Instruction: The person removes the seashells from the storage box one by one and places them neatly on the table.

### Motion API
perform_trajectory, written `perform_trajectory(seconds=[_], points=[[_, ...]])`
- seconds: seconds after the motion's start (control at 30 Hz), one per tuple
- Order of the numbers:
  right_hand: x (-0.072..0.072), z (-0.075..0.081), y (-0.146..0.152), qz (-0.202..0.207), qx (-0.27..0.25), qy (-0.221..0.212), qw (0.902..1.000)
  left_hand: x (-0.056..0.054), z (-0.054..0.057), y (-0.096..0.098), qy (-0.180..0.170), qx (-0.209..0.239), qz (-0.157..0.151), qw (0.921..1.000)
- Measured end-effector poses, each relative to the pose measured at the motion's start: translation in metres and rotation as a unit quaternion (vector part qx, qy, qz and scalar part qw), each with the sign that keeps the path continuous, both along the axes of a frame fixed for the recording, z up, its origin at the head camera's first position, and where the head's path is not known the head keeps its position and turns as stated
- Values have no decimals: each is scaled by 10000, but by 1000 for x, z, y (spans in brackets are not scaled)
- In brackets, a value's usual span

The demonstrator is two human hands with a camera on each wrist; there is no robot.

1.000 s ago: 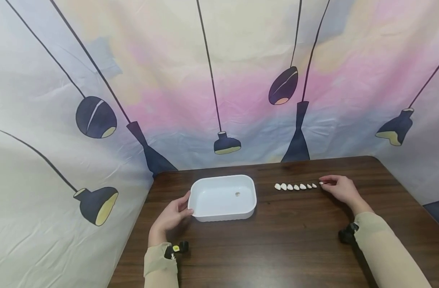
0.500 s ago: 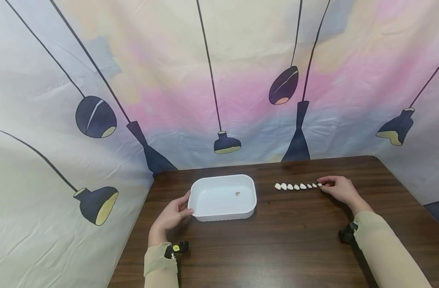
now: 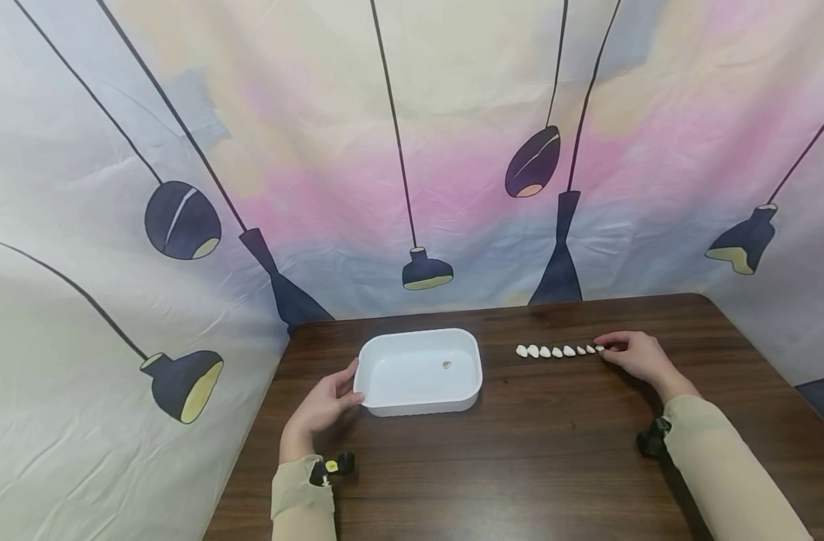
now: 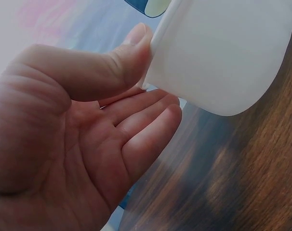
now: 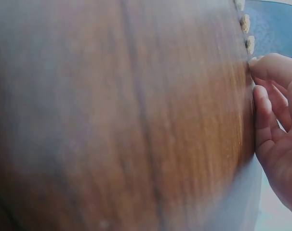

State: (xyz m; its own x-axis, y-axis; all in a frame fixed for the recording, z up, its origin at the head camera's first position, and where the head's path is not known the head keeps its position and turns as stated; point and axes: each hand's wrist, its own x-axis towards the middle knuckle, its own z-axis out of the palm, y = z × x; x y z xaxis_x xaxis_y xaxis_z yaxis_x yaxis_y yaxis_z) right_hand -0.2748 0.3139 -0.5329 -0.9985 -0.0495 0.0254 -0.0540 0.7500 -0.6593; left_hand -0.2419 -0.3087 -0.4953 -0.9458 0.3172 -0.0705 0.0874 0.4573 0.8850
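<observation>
My left hand grips the left end of a white rectangular dish, thumb on the rim and fingers behind the wall, as the left wrist view shows. One small pale shell lies inside the dish toward its right. Right of the dish, several small white shells form a straight row on the table. At the row's right end my right hand pinches another small shell between thumb and fingertips, down at the tabletop. In the right wrist view, the fingers largely hide this shell.
The brown wooden table has rounded back corners. Directly behind it hangs a pastel cloth printed with dark lamps. A small camera is strapped to the left wrist and another dark camera to the right.
My right hand has moved slightly left and down with the pinched shell, bringing it up to the end of the row. The left hand and the dish have stayed in place.
</observation>
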Motion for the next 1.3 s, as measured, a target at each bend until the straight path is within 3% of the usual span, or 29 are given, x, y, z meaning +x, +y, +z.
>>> perform_trajectory(seconds=[0.83,1.3], points=[[-3,0,3,160,61,10,9999,0,1,0,14,32,-66,10000],[-2,1,5,93,-410,6,9991,-2,-1,-2,30,10,-63,10000]])
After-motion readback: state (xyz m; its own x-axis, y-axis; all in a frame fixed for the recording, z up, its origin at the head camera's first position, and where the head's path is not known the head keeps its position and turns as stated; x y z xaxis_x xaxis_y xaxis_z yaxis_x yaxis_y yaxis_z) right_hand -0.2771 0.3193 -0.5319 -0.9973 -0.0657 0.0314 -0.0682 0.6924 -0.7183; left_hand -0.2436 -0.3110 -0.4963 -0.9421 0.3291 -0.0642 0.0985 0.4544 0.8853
